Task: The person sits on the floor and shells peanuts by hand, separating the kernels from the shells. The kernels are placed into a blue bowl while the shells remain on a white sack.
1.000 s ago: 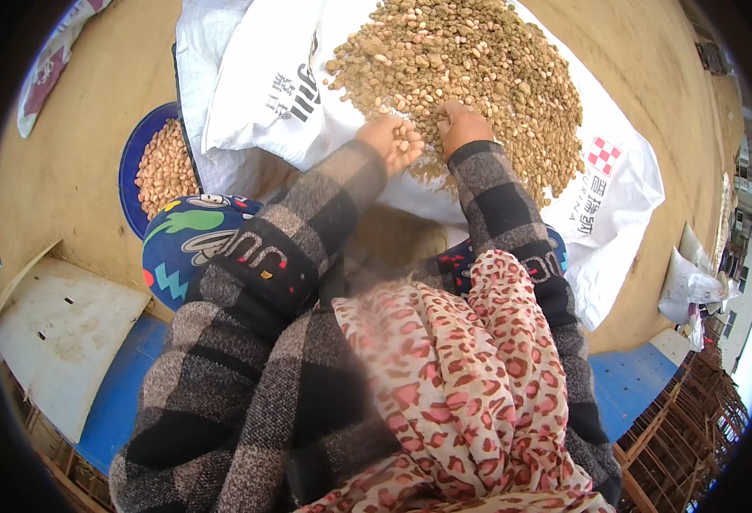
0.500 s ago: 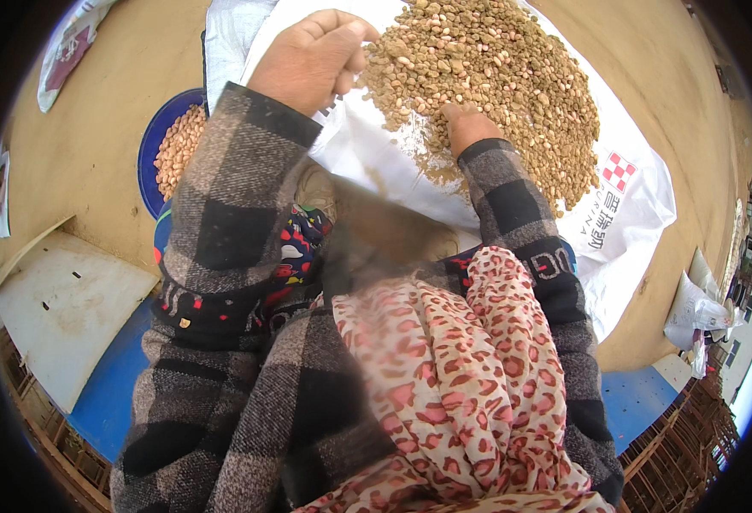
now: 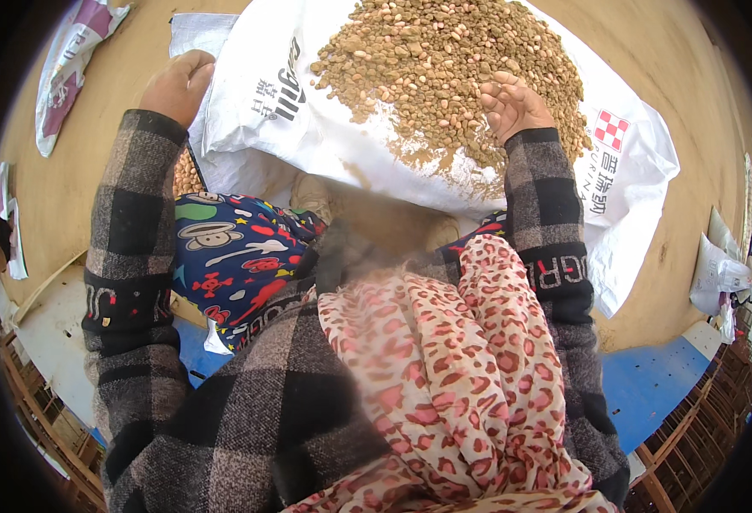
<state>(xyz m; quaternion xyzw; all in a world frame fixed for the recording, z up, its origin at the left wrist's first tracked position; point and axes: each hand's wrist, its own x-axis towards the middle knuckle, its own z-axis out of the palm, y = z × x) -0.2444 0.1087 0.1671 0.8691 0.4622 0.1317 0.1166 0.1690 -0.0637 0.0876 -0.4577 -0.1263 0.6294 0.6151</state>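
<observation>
A heap of brown soil crumbs mixed with pinkish peanut kernels point(image 3: 444, 77) lies on a white woven sack point(image 3: 261, 51) ahead of me. Over the heap's right part is my right hand point(image 3: 517, 107), its fingers loosely curled and slightly apart; no held thing shows in it. At the sack's left edge, my left hand point(image 3: 179, 85) is closed, and whatever is in its fingers is hidden. Behind my left sleeve, a narrow strip of peanut kernels point(image 3: 186, 175) shows; the sleeve and my leg hide most of their blue basin.
A white and maroon bag point(image 3: 73, 73) lies on the tan ground at the far left. White bags point(image 3: 718, 269) stand at the right. Pale board point(image 3: 60, 342) and blue sheeting point(image 3: 654, 393) lie near me, with rusty metal bars point(image 3: 692, 453) at the lower right.
My left hand has moved left, from the heap's edge to the sack's left side. My right hand has lifted from the crumbs and shifted right, fingers now showing. The view has shifted slightly.
</observation>
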